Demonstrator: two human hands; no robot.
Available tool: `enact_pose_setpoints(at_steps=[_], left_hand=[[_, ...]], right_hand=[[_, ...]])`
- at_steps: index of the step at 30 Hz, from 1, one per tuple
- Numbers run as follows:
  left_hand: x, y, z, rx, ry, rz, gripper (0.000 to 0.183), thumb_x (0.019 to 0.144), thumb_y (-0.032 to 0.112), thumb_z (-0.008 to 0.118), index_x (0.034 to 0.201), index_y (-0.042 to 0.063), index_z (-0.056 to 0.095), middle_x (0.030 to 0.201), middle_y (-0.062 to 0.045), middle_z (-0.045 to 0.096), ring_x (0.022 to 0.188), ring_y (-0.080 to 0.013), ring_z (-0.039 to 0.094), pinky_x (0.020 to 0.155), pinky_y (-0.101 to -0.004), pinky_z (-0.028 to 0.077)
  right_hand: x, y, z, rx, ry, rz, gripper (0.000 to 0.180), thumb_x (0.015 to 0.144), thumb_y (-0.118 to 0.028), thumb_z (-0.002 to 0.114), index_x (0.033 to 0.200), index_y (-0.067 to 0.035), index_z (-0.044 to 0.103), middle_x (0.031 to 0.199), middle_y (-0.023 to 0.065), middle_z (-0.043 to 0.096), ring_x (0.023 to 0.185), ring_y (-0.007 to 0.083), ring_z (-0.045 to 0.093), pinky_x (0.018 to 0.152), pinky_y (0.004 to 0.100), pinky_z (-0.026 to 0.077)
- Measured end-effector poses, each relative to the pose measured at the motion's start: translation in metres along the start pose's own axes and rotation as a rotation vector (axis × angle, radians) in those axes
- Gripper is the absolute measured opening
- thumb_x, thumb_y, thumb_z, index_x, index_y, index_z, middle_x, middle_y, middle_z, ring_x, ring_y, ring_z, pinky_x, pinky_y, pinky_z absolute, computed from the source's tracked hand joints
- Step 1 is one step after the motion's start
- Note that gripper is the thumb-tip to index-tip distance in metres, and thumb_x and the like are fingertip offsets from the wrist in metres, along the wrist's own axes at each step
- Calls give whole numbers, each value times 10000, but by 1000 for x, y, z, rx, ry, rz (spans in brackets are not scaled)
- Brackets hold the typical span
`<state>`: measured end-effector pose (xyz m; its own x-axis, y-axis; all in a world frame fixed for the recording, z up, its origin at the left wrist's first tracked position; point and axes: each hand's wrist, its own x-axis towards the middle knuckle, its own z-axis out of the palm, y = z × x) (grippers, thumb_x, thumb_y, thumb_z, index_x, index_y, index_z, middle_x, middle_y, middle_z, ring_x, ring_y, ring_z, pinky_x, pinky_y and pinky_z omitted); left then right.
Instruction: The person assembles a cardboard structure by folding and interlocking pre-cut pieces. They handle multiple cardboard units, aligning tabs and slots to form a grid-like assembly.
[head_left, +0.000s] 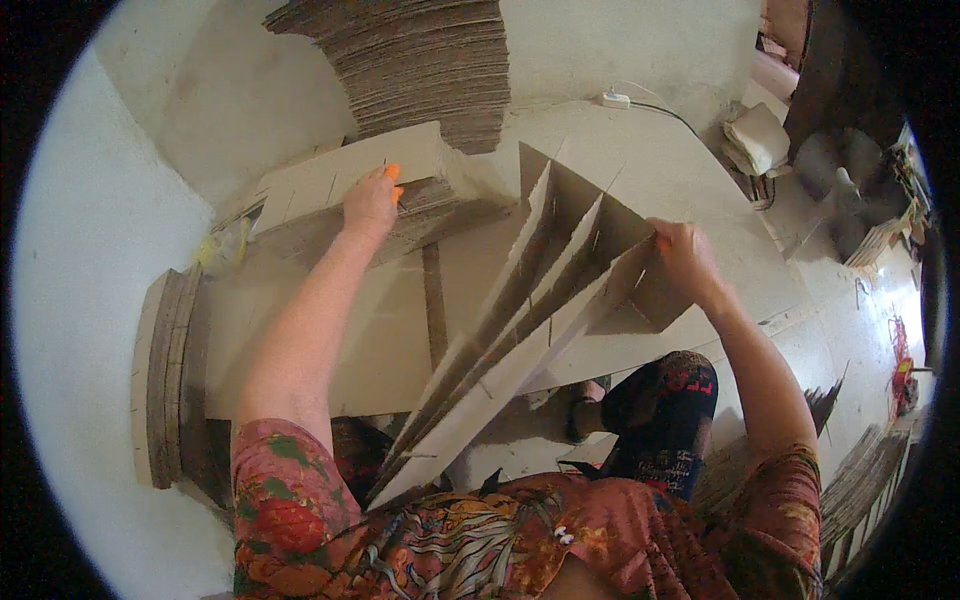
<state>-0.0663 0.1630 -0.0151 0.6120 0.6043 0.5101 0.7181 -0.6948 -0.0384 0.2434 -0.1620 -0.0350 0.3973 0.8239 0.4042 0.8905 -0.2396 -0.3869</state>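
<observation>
My right hand (686, 255) grips the upper right corner of a partly assembled partition of slotted cardboard strips (555, 330). Its long strips fan out at the top and converge near my lap, crossed by another strip at the upper end. To the left, my left hand (373, 199) is at the front edge of a slotted cardboard strip (300, 195) on top of a stack (442, 206). Two of its fingertips wear orange covers (392, 172). Whether those fingers pinch the strip is not clear.
A tall pile of cardboard sheets (427, 67) stands behind the stack, against the wall. More slotted strips stand at the table's left edge (169, 375). A white power strip (615, 100) with a cable lies at the back. A fan (840, 180) and further cardboard (862, 480) are on the right.
</observation>
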Motion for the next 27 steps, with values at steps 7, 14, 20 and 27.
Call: enact_pose_setpoints(at_steps=[7,14,20,27], left_hand=[[10,-12,-22,-187,-107,-36,221,759,246,673,812,31,663,694,-110,626,630,-269,588,560,-362,454],[-13,7,-57,-709,234,-59,214,817,69,572,1012,28,650,894,-127,648,772,-185,611,697,-275,468],[-125,139,-104,-522,161,665,306,804,65,575,1097,-23,569,1203,-171,533,1077,-287,546,892,-351,468],[-194,165,-149,-1161,-295,434,421,849,124,593,1244,22,487,1230,-152,513,1062,-271,545,923,-355,433]], right_hand=[[-12,-17,-24,-106,31,91,282,784,-91,576,1054,-12,589,912,224,609,849,391,580,720,439,468],[-60,-64,-23,691,207,1,395,876,-189,581,1193,33,504,1004,123,603,910,199,588,759,290,489],[-93,-95,-25,1919,-187,316,340,864,-127,576,1150,40,498,1044,114,585,897,213,591,780,301,493],[-141,-64,-23,1550,273,671,330,847,-146,600,1131,-2,513,1047,73,582,955,205,572,837,337,463]])
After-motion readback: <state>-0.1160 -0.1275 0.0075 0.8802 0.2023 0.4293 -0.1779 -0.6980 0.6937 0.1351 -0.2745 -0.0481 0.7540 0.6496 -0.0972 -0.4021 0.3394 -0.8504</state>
